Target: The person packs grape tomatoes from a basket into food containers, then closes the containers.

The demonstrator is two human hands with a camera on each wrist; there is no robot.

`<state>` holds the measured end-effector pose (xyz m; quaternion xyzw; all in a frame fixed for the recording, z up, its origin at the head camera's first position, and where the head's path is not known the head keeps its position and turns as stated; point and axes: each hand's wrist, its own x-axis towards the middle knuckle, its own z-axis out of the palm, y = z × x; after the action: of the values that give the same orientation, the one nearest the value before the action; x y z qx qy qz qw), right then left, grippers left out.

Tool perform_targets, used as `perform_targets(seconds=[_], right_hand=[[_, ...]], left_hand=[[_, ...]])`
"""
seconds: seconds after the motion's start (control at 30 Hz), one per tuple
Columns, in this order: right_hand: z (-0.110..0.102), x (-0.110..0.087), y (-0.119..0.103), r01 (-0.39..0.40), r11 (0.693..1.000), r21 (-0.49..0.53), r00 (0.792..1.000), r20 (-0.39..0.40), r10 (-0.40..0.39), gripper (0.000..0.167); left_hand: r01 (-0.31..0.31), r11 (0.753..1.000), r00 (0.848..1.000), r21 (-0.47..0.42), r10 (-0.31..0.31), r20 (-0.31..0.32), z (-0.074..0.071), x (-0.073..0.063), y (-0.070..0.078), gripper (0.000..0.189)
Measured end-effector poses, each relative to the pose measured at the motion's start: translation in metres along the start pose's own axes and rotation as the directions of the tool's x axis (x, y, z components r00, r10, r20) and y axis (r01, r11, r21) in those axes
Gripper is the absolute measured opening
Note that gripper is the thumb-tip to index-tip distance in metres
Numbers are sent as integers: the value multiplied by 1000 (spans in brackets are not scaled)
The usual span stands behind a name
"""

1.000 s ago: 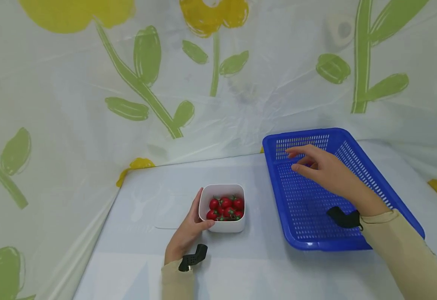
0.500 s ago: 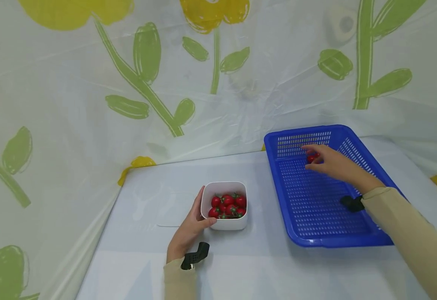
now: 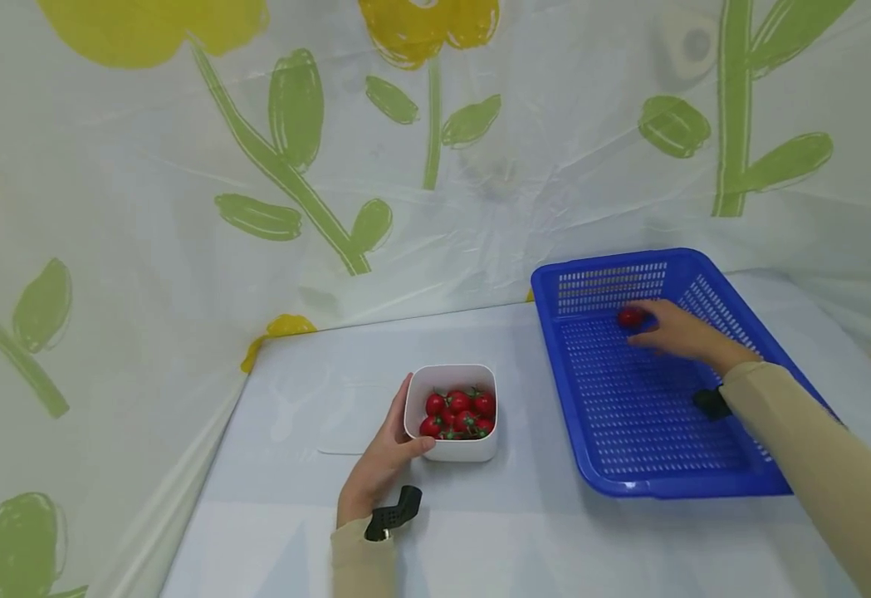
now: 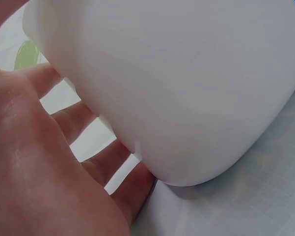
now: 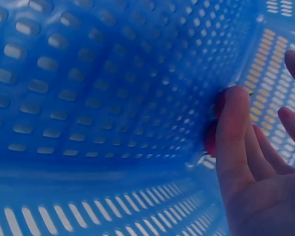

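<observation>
My left hand (image 3: 381, 463) holds a white square container (image 3: 459, 450) at its left corner, thumb at the near rim and fingers along the side. Several cherry tomatoes (image 3: 458, 402) with green stems lie inside it. In the left wrist view, fingertips meet the container's white wall (image 4: 186, 88). My right hand (image 3: 677, 330) reaches into a blue plastic basket (image 3: 565, 399), thumb and fingers apart. Right at its fingertips is a red cherry tomato (image 3: 631, 316) in the far part of the basket. The right wrist view shows red tomatoes (image 5: 211, 140) partly hidden behind a finger.
The basket's perforated far wall (image 3: 614, 286) rises behind the tomato. A faint transparent flat piece (image 3: 341, 432) lies left of the container on the white tabletop (image 3: 495, 548). A flower-printed sheet (image 3: 144, 291) hangs behind.
My right hand has moved slightly right and lower in the basket, bringing the tomato into sight at its fingertips. The left hand stays on the container.
</observation>
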<state>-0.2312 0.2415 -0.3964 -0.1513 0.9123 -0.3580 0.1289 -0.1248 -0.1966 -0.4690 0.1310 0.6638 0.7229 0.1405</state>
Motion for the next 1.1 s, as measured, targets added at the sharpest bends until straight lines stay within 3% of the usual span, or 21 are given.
perform_targets(seconds=[0.33,0.6,0.87,1.1], right_hand=[[2,11,10,-9,1000,2,999,31,9,65],[7,19,10,42,969,-242,999,23,-38,50],[8,17,9,50,940,-338,999,25,-44,33],[7,12,2,-4,940,-340,999,29,15,33]], left_hand=[[11,1000,1000,-23,-11,6,1,-3,1,85],[-8,1000,1000,-21,8,19,-1,-1,1,84],[-10,1000,1000,-12,10,19,0,-1,1,83],[6,1000,1000,-7,-6,17,-1,-3,4,84]])
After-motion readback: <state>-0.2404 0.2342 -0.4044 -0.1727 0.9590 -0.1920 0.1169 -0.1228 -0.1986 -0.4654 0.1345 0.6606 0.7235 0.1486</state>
